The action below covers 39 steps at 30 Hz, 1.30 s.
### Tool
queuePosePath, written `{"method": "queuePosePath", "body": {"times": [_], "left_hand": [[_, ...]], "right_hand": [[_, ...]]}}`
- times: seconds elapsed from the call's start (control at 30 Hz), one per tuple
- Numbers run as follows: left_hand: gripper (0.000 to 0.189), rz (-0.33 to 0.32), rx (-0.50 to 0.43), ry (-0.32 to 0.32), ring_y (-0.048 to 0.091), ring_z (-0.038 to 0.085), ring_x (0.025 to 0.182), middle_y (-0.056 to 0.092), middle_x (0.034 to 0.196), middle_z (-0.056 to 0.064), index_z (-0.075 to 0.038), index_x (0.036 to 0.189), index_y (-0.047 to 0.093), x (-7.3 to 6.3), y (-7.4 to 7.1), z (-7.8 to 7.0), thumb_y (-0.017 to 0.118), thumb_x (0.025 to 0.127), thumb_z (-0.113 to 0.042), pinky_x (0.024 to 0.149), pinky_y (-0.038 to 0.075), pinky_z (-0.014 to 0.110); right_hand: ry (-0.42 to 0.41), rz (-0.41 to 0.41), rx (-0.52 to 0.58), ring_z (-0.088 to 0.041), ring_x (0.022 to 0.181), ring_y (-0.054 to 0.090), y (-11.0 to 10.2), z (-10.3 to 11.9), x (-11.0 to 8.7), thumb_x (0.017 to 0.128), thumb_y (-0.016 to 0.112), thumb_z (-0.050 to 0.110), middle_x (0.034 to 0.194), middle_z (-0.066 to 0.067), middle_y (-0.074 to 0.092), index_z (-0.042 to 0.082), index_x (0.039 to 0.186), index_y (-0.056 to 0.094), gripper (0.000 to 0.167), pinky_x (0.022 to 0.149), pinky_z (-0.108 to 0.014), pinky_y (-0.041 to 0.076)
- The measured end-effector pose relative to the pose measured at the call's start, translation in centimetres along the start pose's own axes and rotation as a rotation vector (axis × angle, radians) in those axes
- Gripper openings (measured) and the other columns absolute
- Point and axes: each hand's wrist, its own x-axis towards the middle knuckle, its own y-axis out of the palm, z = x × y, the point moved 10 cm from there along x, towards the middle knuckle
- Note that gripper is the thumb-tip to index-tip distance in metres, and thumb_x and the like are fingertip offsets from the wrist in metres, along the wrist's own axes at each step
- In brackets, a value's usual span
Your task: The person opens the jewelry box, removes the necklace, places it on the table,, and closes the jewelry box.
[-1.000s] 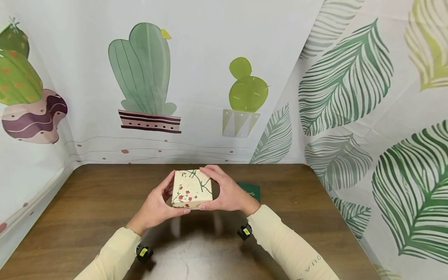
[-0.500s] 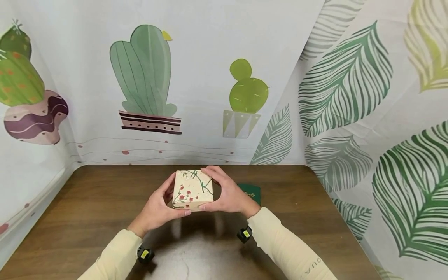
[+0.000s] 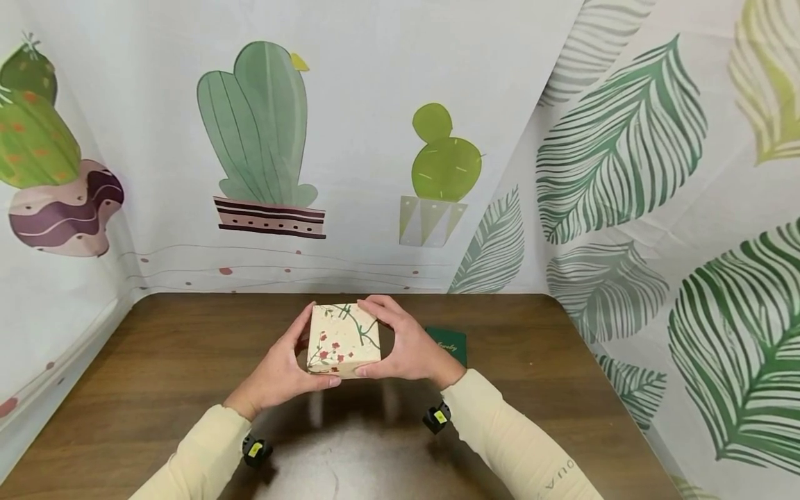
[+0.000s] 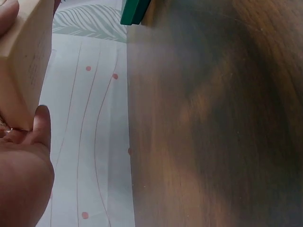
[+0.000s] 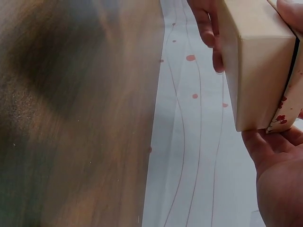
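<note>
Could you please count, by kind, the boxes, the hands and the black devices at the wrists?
Boxes: 2 (floral box, green box)
Hands: 2 (left hand, right hand)
Black devices: 2 (left device, right device)
Total: 6

The head view is bright and fairly sharp; pale glare lies on the table (image 3: pixel 356 465), dark shadows beside it; both wrist views are dimmer and softer, with broad hazy shadows
</note>
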Motion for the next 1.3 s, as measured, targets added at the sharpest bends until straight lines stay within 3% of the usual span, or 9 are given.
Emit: {"method": "queuePosePath", "body": {"times": [0.33, 0.67, 0.97, 1.3], "left_hand": [[0.127, -0.026, 0.007, -0.017, 0.056, 0.034, 0.135, 0.048, 0.156, 0.016, -0.007, 0.167, 0.014, -0.1, -0.3, 0.1, 0.097, 0.073, -0.027, 0.104, 0.043, 0.013], [0.126, -0.032, -0.024, 0.007, 0.06, 0.015, 0.121, 0.053, 0.152, 0.011, -0.01, 0.168, 0.015, -0.1, -0.3, -0.2, 0.097, 0.072, -0.024, 0.102, 0.047, 0.015], [0.124, -0.026, -0.051, 0.013, 0.056, 0.035, 0.138, 0.044, 0.162, 0.018, -0.01, 0.167, 0.017, -0.1, -0.3, -0.1, 0.097, 0.073, -0.022, 0.103, 0.042, 0.009], [0.114, -0.031, -0.074, -0.009, 0.057, 0.032, 0.137, 0.052, 0.155, 0.015, -0.01, 0.163, 0.031, -0.1, -0.6, 0.0, 0.098, 0.071, -0.021, 0.105, 0.043, 0.011]], "right_hand": [[0.009, 0.002, 0.024, -0.022, 0.138, 0.046, -0.2, 0.1, 0.0, 0.07, 0.096, 0.026, 0.154, -0.004, 0.044, 0.014, 0.157, 0.046, 0.102, 0.115, -0.05, 0.043], [0.018, 0.006, 0.056, -0.022, 0.139, 0.047, -0.4, 0.3, 0.0, 0.071, 0.096, 0.022, 0.156, -0.006, 0.043, 0.013, 0.158, 0.045, 0.101, 0.116, -0.047, 0.044], [0.018, 0.003, 0.068, -0.022, 0.141, 0.046, -0.9, 0.5, -0.2, 0.071, 0.095, 0.019, 0.156, -0.006, 0.042, 0.012, 0.159, 0.043, 0.102, 0.118, -0.047, 0.043], [0.016, 0.011, 0.074, -0.023, 0.14, 0.046, -1.0, 0.4, -0.4, 0.071, 0.094, 0.019, 0.157, -0.008, 0.041, 0.01, 0.159, 0.043, 0.102, 0.117, -0.056, 0.042]]}}
